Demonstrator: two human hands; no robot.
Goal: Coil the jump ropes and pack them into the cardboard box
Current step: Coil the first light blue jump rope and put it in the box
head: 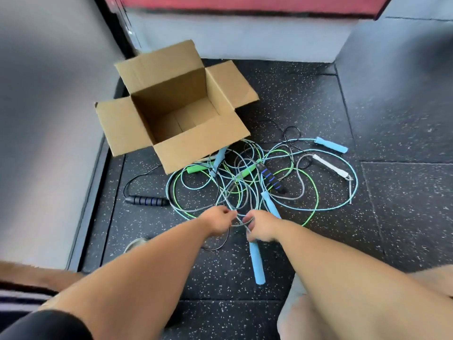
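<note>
Both pinching grey rope [241, 225]: left hand [217, 220], right hand [261, 229] | cardboard box [171, 67] open

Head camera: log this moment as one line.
left hand: pinches grey rope | right hand: pinches grey rope | cardboard box: open, empty | rope pile: tangled on floor

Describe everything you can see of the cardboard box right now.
The cardboard box is plain brown board, standing upright on the speckled black floor beside the grey wall. All four top flaps are folded outward. Inside it looks empty, its bottom seam showing. The near flap overhangs the tangled jump ropes, a green handle at its edge. Neither the left hand nor the right hand touches it.
</note>
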